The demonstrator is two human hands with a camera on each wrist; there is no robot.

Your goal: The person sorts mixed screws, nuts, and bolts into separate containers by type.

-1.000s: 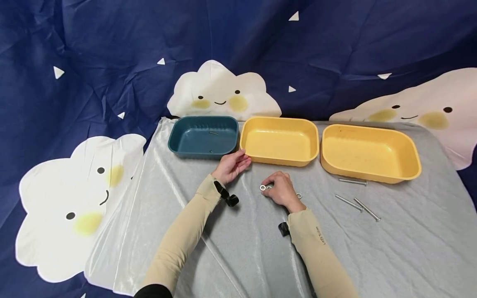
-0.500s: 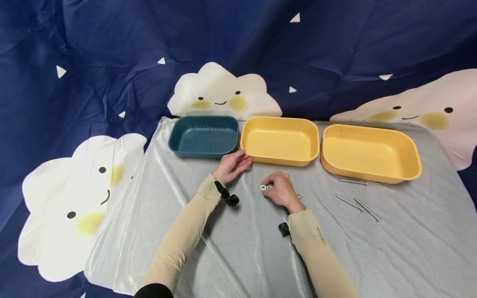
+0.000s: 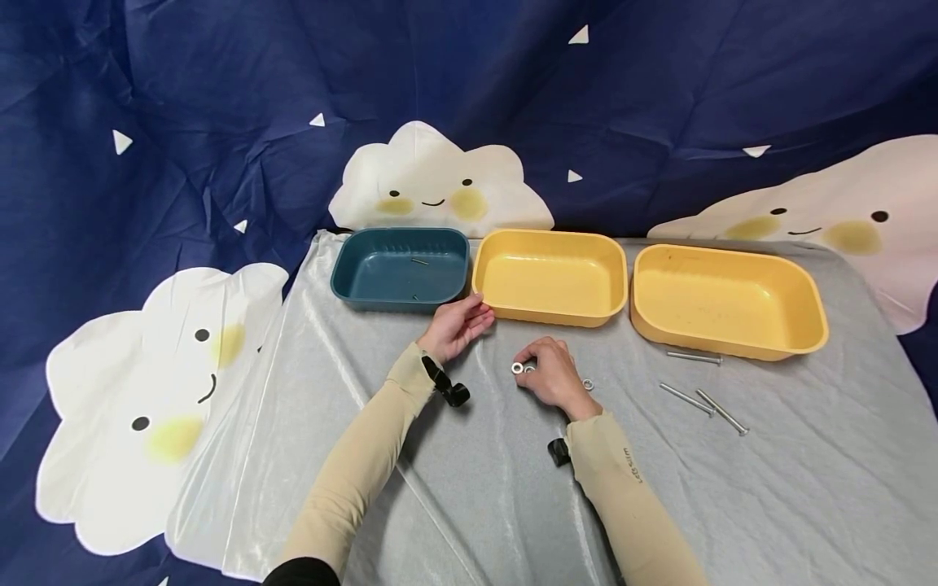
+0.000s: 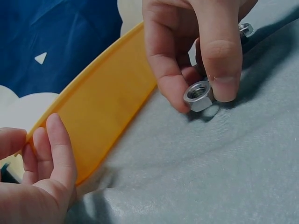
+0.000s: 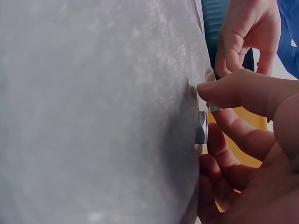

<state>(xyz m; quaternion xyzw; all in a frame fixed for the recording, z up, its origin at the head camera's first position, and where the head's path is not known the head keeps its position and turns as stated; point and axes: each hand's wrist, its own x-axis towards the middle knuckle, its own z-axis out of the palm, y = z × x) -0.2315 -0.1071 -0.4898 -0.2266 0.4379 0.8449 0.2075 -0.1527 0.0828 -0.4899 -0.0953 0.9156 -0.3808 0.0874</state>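
My right hand (image 3: 553,374) pinches a silver hex nut (image 4: 202,104) between thumb and fingers, low over the grey cloth. Another nut (image 5: 202,130) is close beside those fingers in the right wrist view. A further nut (image 3: 588,385) lies to the right of the hand, by the wrist. At the near left corner of the middle yellow bin (image 3: 550,316), my left hand (image 3: 453,327) holds the rim between thumb and fingers, as the left wrist view shows. Nothing is seen inside this bin.
A dark teal bin (image 3: 399,305) with small thin metal pieces stands at left. Another yellow bin (image 3: 725,346) stands at right. Three long bolts, including one crosswise bolt (image 3: 694,357), lie before it. A blue cloud-print cloth (image 3: 256,98) hangs behind.
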